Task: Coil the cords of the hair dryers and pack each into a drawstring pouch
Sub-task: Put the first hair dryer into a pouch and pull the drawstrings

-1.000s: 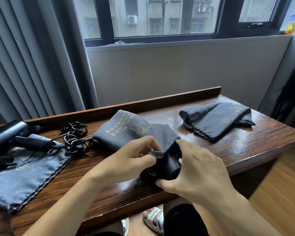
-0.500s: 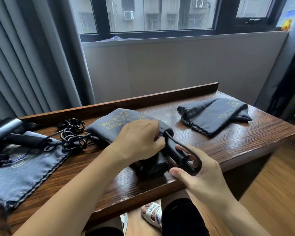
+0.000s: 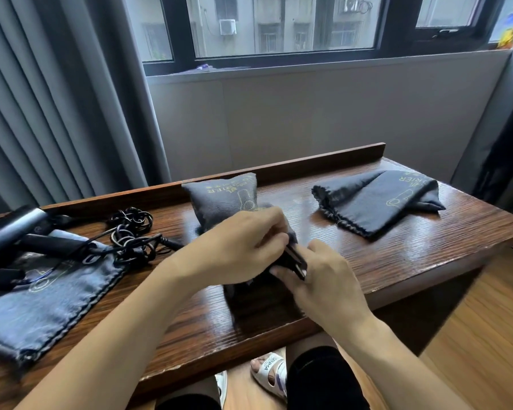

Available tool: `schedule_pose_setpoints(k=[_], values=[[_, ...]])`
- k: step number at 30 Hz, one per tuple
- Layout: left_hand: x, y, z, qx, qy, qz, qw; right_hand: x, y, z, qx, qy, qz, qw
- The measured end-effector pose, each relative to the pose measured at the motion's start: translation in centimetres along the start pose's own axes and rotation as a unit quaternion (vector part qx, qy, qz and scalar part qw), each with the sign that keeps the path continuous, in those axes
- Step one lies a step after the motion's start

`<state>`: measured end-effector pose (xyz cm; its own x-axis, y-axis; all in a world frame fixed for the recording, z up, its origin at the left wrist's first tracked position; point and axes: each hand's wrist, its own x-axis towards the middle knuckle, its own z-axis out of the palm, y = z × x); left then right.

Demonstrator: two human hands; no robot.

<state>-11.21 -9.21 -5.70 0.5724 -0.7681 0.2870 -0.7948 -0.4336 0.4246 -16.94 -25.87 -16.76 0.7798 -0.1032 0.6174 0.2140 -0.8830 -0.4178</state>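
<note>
A person sits at a dark wooden table [image 3: 397, 261] below a window [image 3: 285, 25], both bare forearms reaching forward over the tabletop. The left hand [image 3: 237, 247] and right hand [image 3: 323, 276] meet near the middle of the table, almost touching.

The left hand's fingers are curled down, gripping the mouth of a dark grey drawstring pouch [image 3: 222, 196] with gold print. The pouch bulges and stands up just beyond the left hand's knuckles, its closed end pointing away toward the table's raised back edge. The right hand's fingers are curled around a black plug end [image 3: 296, 260], which sticks out between the two hands, right at the pouch's opening. What lies under the palms is blurred and dark, so how far the black part is inside the pouch cannot be told.

Well to the left of the left hand lies a second hair dryer [image 3: 15, 229], black with a silver-grey barrel, resting on a flat grey pouch [image 3: 51, 294] that reaches the table's near edge. Its black cord [image 3: 131, 232] sits in a loose tangle between that dryer and the left forearm, on the tabletop.

Beyond and to the right of the right hand, well apart from it, a third grey pouch [image 3: 376, 199] lies folded and flat.

Below the table edge, between the forearms, a white sandal [image 3: 270, 374] shows on a wooden floor [image 3: 486, 335]. Grey curtains [image 3: 57, 99] hang on the far left.
</note>
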Motion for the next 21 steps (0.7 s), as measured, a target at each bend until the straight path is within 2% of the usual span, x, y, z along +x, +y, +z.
schedule_pose_setpoints(k=[3, 5, 8, 10, 12, 16, 19, 21], values=[[-2.1, -0.4, 1.1, 0.16, 0.088, -0.045, 0.982, -0.3, -0.2, -0.2, -0.025, -0.048, -0.021, 0.998], [-4.0, -0.9, 1.8, 0.235, 0.108, -0.091, 0.962, -0.1, 0.3, -0.6, -0.043, -0.082, -0.041, 0.995], [-6.4, -1.7, 2.6, 0.2, 0.089, -0.242, 0.945, 0.9, 1.6, -0.7, -0.007, -0.147, -0.059, 0.987], [-7.1, -2.1, 3.3, 0.16, 0.106, -0.298, 0.935, 1.4, 2.1, -0.4, 0.054, -0.156, -0.064, 0.984], [-7.3, -2.2, 3.9, 0.123, 0.135, -0.324, 0.928, 1.5, 1.9, -0.2, 0.079, -0.132, -0.042, 0.987], [-7.1, -2.1, 5.0, 0.015, 0.212, -0.317, 0.924, 1.6, 1.2, 0.1, 0.07, -0.039, 0.002, 0.997], [-6.6, -2.5, 5.4, -0.003, 0.272, -0.303, 0.913, 2.1, 0.3, 0.8, 0.063, 0.028, 0.019, 0.997], [-6.2, -2.7, 5.3, -0.021, 0.306, -0.292, 0.906, 2.1, -0.3, 0.8, 0.081, 0.041, 0.025, 0.996]])
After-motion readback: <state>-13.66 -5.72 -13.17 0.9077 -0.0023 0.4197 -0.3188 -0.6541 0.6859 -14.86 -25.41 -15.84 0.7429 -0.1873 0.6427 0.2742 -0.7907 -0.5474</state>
